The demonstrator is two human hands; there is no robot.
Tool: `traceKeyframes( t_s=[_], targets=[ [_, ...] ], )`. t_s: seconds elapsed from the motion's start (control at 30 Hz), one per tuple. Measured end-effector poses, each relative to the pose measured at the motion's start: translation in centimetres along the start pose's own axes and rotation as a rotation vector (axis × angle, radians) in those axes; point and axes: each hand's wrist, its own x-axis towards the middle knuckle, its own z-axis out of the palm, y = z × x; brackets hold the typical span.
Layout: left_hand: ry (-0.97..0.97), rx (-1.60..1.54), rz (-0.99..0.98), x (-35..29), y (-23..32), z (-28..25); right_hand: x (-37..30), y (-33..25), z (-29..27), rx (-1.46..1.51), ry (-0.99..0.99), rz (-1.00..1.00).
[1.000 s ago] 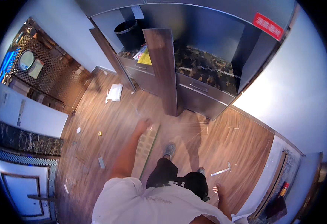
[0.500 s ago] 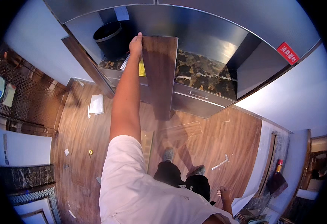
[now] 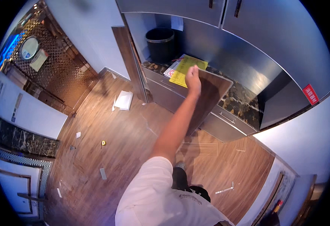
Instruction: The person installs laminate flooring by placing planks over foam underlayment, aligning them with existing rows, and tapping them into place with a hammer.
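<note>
My left hand (image 3: 193,82) grips the upper left edge of a brown wood-grain plank (image 3: 213,87). The plank stands on end and leans, with its lower end down toward the floor in front of the cabinet drawers. Just behind my fingers, a yellow printed sheet (image 3: 190,67) and a white sheet lie on the dark marbled counter (image 3: 246,98). A black bin (image 3: 160,42) stands on that counter, further left. My right hand is outside the picture.
Another long plank (image 3: 126,54) leans beside the cabinet. Scattered on the wood floor are white sheets (image 3: 124,101), a yellow tape measure (image 3: 103,143), a grey strip (image 3: 103,173) and an L-shaped metal square (image 3: 225,188). Upper cabinets (image 3: 263,26) overhang the counter.
My view has swung left, so the cabinet sits further right. The plank now tilts, its top leaning right in the picture. My right hand has left the view, and more of the yellow sheet shows.
</note>
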Motion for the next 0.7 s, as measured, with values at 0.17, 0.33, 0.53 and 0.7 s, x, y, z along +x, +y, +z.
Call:
traceKeyframes(
  t_s=[0.17, 0.33, 0.53, 0.7],
  targets=[
    [0.119, -0.010, -0.020, -4.7, 2.4, -2.0, 0.3, -9.9, -4.8, 0.365, 0.162, 0.025],
    [0.174, -0.077, -0.028, -8.1, 3.3, -2.3, -2.7, -13.6, -7.0, 0.332, 0.213, -0.072],
    [0.129, -0.071, -0.010, -9.5, 4.0, -1.9, -0.6, -4.2, -8.5, 0.387, 0.193, 0.070],
    [-0.083, 0.090, 0.025, -9.6, 5.0, -4.2, -1.5, 2.8, -7.9, 0.593, 0.410, -0.027]
  ],
)
